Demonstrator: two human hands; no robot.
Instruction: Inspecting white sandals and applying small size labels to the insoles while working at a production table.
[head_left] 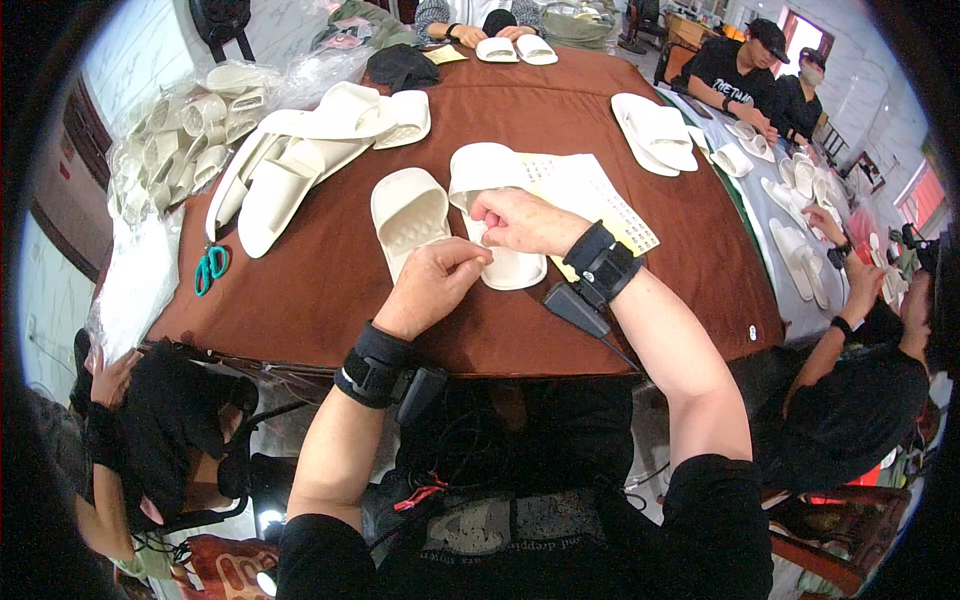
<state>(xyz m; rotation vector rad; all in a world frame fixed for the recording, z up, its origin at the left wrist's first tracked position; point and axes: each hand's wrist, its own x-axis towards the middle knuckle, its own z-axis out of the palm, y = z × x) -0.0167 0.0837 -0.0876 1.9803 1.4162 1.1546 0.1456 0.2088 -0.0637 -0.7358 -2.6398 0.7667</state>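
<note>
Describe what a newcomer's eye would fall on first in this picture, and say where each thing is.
Probably the left hand and right hand, close together over the right-hand one of two pale slippers in the middle of the brown cloth. Next might come the teal-handled scissors near the table's left side, then the heap of slippers in clear plastic at the upper left.

Pale veined walls [145, 50] surround a brown-covered desk [690, 270]; a second desk [755, 207] (this one pale blue) stands right, a dark door [72, 185] left, a bright opening [797, 45] behind.
</note>
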